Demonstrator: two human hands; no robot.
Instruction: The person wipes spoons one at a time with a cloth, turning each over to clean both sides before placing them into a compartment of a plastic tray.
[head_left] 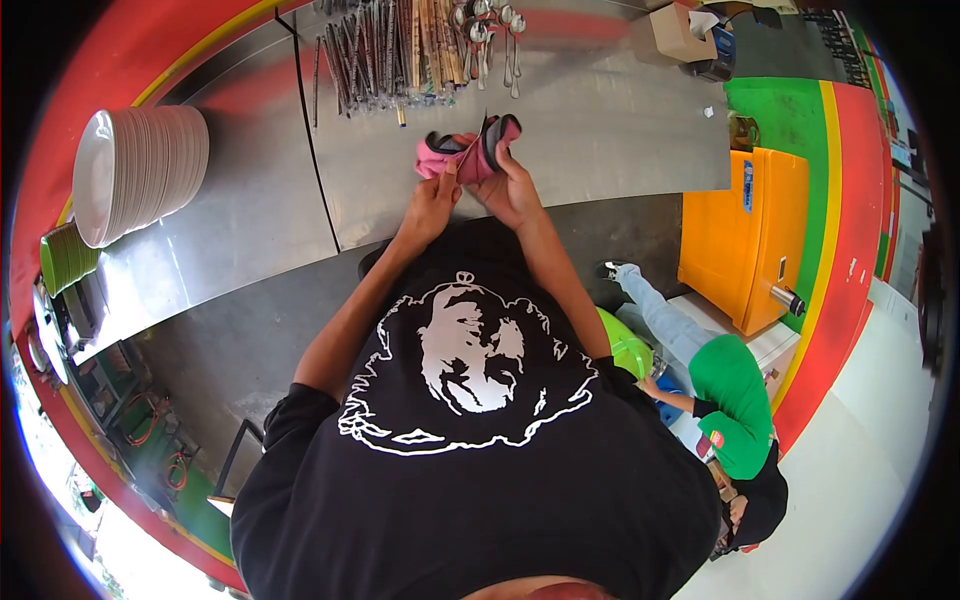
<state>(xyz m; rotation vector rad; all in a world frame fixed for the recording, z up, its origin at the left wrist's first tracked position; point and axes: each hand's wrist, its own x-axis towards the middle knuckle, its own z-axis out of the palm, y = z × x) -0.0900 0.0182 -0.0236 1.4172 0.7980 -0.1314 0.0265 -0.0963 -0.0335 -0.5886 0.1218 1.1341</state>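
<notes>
Currently, L hand [433, 205] & R hand [513, 188], grip clenched, hold pink cloth [488, 153]; orange box [735, 235] contents hidden.

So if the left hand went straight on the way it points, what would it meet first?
The pink cloth, which the left hand is touching. Past that, the line seems to run toward the spoons, though depth is unclear.

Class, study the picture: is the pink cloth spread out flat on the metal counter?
No, the pink cloth is bunched up in the left hand and the right hand.
</notes>
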